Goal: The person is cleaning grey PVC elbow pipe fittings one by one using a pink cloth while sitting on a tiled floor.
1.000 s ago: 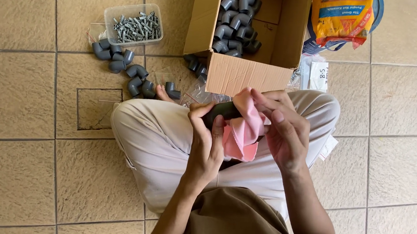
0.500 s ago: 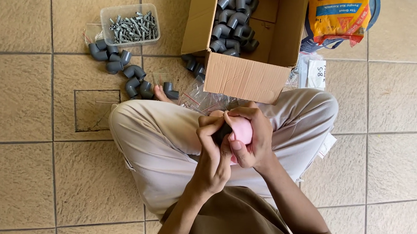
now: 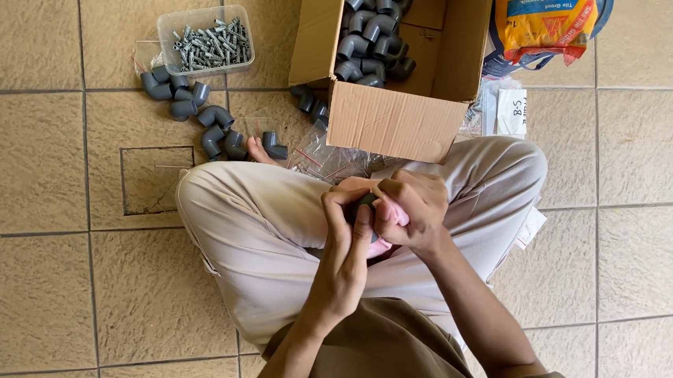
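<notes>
Bunched tighter than a second ago: the pink cloth (image 3: 392,216), then loose and spread between the hands, is now wadded small against the grey pipe elbow (image 3: 364,204), and both hands have drawn close over the lap.

Item 1. Left hand (image 3: 346,249): fingers curled around the elbow from below, thumb up along its side; grasping it.
Item 2. Right hand (image 3: 412,210): fingers clenched on the cloth, pressing it onto the elbow from the far side.
Item 3. Grey pipe elbow: mostly hidden between the two hands, above the crossed legs in pale trousers (image 3: 271,224). Judged light, rigid and smooth plastic, somewhat slippery; best held around the bend or by one socket end, leaving the other free.
Item 4. Pink cloth: soft and limp, judged to grip well when balled in the palm.
Item 5. Cardboard box (image 3: 393,118): open, on the tiled floor (image 3: 30,167) just beyond the knees, holding many more grey elbows (image 3: 371,33).
Item 6. Loose grey elbows (image 3: 200,112): a scattered row on the floor left of the box.
Item 7. Clear plastic tub (image 3: 205,39): filled with grey screws or plugs; too small to tell which.
Item 8. Orange sack (image 3: 549,22): top right, beside the box.
Item 9. Clear plastic bags (image 3: 330,161): crumpled below the box front.
</notes>
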